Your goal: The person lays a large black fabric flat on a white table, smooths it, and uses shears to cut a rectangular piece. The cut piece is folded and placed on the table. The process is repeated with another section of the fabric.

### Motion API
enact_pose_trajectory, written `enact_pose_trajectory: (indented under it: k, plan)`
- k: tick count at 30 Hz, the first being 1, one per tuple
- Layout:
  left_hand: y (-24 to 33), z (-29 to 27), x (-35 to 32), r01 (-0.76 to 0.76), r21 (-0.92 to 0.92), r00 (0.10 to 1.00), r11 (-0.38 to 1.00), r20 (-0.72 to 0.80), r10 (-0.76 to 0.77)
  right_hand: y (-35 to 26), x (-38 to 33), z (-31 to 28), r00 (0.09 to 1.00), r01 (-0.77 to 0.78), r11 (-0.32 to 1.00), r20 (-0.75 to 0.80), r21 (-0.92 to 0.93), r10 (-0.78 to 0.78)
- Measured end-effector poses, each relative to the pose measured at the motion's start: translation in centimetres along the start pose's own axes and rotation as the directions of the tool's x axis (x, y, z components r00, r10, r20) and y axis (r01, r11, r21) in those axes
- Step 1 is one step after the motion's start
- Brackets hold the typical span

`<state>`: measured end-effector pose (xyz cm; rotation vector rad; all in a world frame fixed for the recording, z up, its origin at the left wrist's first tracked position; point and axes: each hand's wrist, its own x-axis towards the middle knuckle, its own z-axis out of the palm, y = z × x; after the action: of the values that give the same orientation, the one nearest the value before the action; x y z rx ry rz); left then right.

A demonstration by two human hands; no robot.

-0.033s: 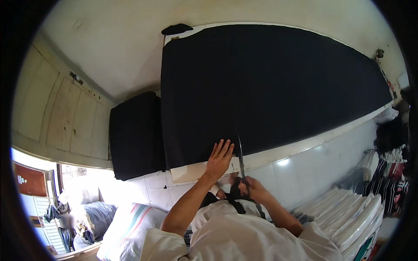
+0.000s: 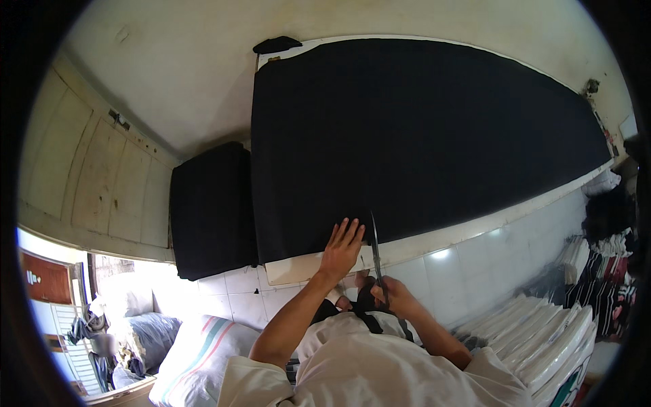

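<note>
Black fabric [image 2: 420,129] lies spread across the desk [image 2: 291,270], its near edge between the hands, which are apart. The left hand [image 2: 343,247] rests open on that edge; the right hand [image 2: 397,298] is closed around scissors [image 2: 376,249]. Handling them well likely means pressing the fabric flat, steadying the blades and keeping the left hand clear.

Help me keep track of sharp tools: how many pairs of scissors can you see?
1: the scissors, held in the right grip, blades reaching over the black cloth's near edge. Others may be hidden.
</note>
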<state>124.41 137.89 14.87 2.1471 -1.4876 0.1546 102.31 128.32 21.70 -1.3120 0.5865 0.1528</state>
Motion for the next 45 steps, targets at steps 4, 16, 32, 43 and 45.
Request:
enact_pose_trajectory:
  k: [4, 16, 32, 43, 45]
  plan:
    - [0.3, -0.5, 0.2, 0.017, -0.039, 0.999, 0.999, -0.036, -0.019, -1.0, 0.1, 0.2, 0.998, -0.047, 0.999, -0.038, -0.004, 0.046]
    - [0.2, -1.8, 0.6, 0.071, -0.141, 0.995, 0.987, -0.053, -0.079, -7.1, 3.2, -1.0, 0.995, -0.093, 0.991, 0.016, -0.095, 0.094]
    - [-0.2, -3.5, 0.8, 0.193, -0.344, 0.955, 0.919, -0.148, -0.256, -8.2, 8.4, -1.9, 0.996, -0.088, 0.995, -0.016, -0.053, 0.088]
    - [-0.8, -5.3, 0.4, 0.483, -0.545, 0.737, 0.685, -0.17, -0.654, -12.4, 11.8, -2.1, 0.987, -0.135, 0.989, -0.09, -0.062, 0.129]
    - [-1.3, -5.5, 0.2, 0.518, -0.536, 0.715, 0.667, -0.157, -0.681, -13.1, 12.5, -2.2, 0.968, -0.229, 0.97, -0.123, -0.086, 0.218]
